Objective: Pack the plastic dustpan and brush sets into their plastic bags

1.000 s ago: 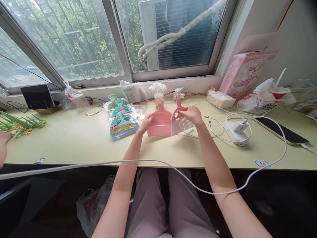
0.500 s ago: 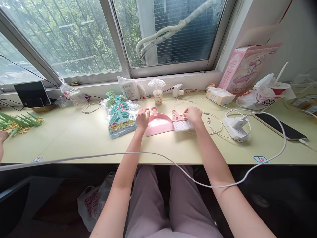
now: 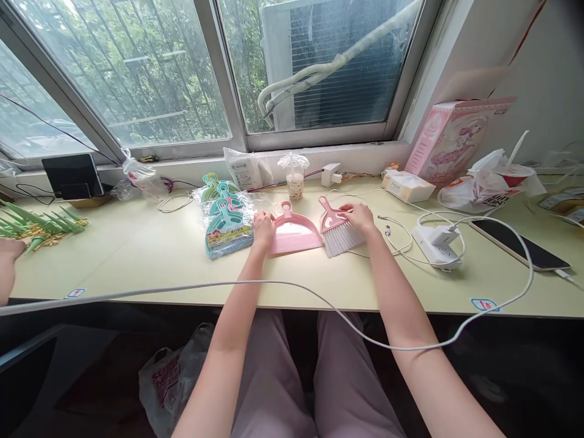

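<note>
A pink dustpan [image 3: 296,236] lies on the table in front of me, its handle pointing toward the window. My left hand [image 3: 263,230] is closed at its left edge, with the fingertips partly hidden. Just right of the dustpan is a small pink hand brush [image 3: 340,234] with white bristles, lying with its handle tilted up and left. My right hand [image 3: 358,218] pinches the brush head at its right end. Left of my left hand lie several dustpan-and-brush sets [image 3: 224,222] in green and teal, in clear plastic wrapping.
A drink cup [image 3: 295,182] stands behind the dustpan. On the right are a white power strip [image 3: 437,248], loose cables, a phone [image 3: 520,244] and a tissue box [image 3: 407,185]. A white cable [image 3: 274,282] crosses before my forearms. Another person's hand [image 3: 9,252] is by green stalks at left.
The brush has turned and settled beside the dustpan, its handle and bristles now showing more clearly. My left fingers have lowered at the dustpan's edge. The view has shifted slightly.
</note>
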Available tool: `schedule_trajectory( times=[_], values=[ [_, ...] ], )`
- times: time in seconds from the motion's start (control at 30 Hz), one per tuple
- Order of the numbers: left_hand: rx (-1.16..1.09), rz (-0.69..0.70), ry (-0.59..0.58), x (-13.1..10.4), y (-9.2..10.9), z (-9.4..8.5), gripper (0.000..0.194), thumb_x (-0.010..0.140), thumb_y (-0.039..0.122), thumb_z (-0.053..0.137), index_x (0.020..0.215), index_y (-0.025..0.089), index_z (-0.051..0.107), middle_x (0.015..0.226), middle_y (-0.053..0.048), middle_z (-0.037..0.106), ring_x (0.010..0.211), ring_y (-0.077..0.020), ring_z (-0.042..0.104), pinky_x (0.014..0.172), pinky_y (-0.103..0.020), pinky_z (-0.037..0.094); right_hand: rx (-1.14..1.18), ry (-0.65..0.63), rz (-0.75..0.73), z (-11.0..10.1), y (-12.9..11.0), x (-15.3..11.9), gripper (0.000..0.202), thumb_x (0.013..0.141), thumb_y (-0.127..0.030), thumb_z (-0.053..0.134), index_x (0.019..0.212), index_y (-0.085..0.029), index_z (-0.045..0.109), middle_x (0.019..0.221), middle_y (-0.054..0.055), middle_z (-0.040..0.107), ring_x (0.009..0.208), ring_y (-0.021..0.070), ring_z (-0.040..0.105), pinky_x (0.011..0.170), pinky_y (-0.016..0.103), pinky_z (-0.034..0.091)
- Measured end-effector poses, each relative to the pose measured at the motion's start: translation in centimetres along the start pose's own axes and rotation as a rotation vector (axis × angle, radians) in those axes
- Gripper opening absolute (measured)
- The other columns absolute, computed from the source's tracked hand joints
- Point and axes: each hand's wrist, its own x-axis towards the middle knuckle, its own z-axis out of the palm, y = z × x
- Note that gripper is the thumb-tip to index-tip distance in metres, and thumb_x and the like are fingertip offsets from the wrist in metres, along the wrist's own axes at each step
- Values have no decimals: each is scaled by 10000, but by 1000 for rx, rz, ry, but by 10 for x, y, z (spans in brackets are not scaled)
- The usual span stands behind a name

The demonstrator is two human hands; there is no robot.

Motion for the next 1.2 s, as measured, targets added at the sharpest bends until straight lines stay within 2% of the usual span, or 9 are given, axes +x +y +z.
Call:
schedule_trajectory(
  times=[0.1, 0.2, 0.3, 0.43, 0.57, 0.83, 1.03, 1.1, 1.2],
  values=[
    [-291, -38, 77, 4, 3, -4, 159, 944, 173, 458, 1012, 181, 602, 954, -115, 642, 950, -264, 609, 907, -406, 447, 508, -130, -126, -6, -15, -3, 371, 673, -454, 835, 924, -188, 770, 905, 58, 763, 800, 190, 685, 786, 343, 534],
    [-554, -21, 109, 6, 6, -3, 181, 978, 251, 455, 1121, 200, 554, 902, -71, 654, 847, -216, 626, 869, -371, 464, 735, -151, -161, 2, -39, -13, 452, 578, -506, 878, 879, -188, 766, 831, 47, 751, 703, 176, 674, 699, 328, 548],
    [-787, 20, 18, 6, 11, 4, 284, 967, 376, 526, 1192, 206, 557, 963, -70, 674, 913, -210, 650, 904, -365, 473, 736, -60, -167, 25, -61, -25, 406, 615, -532, 845, 835, -201, 763, 833, 51, 756, 666, 178, 673, 661, 329, 545],
    [-975, 103, -164, 0, 21, 13, 464, 903, 540, 594, 1201, 189, 651, 1097, -95, 701, 1070, -252, 637, 947, -371, 478, 531, 176, -213, 52, -76, -37, 253, 749, -467, 766, 821, -225, 747, 873, 51, 774, 677, 192, 678, 712, 348, 537],
    [-958, 161, -213, -5, 25, 14, 469, 852, 563, 652, 1110, 180, 731, 1021, -75, 729, 1008, -255, 647, 900, -360, 499, 421, 256, -248, 59, -76, -41, 210, 824, -427, 709, 812, -218, 727, 862, 63, 772, 713, 209, 683, 740, 348, 519],
    [-867, 206, -76, -3, 25, 13, 400, 871, 532, 654, 1064, 199, 761, 1051, -88, 737, 1058, -258, 635, 959, -369, 484, 161, 330, -270, 63, -76, -48, 142, 898, -347, 653, 878, -219, 712, 899, 77, 740, 833, 248, 664, 760, 366, 487],
    [-783, 274, -35, -4, 26, 12, 447, 921, 563, 568, 1120, 203, 744, 1053, -92, 729, 1037, -250, 639, 982, -391, 468, 93, 448, -292, 63, -75, -44, 197, 863, -365, 694, 1014, -239, 702, 1272, 116, 633, 1180, 316, 557, 976, 482, 446],
    [-746, 300, -14, -5, 27, 10, 450, 933, 569, 544, 1118, 212, 745, 1045, -91, 726, 1046, -247, 636, 986, -385, 462, 229, 384, -272, 64, -72, -39, 336, 853, -389, 693, 1153, -242, 662, 1322, 115, 617, 1212, 308, 563, 992, 480, 456],
    [-689, 331, 24, -7, 29, 8, 458, 948, 576, 510, 1100, 215, 749, 1001, -94, 710, 1030, -246, 629, 956, -371, 461, 518, 135, -274, 64, -66, -34, 391, 852, -450, 675, 1188, -249, 666, 1227, 81, 700, 1137, 272, 647, 961, 417, 505]
  ],
)
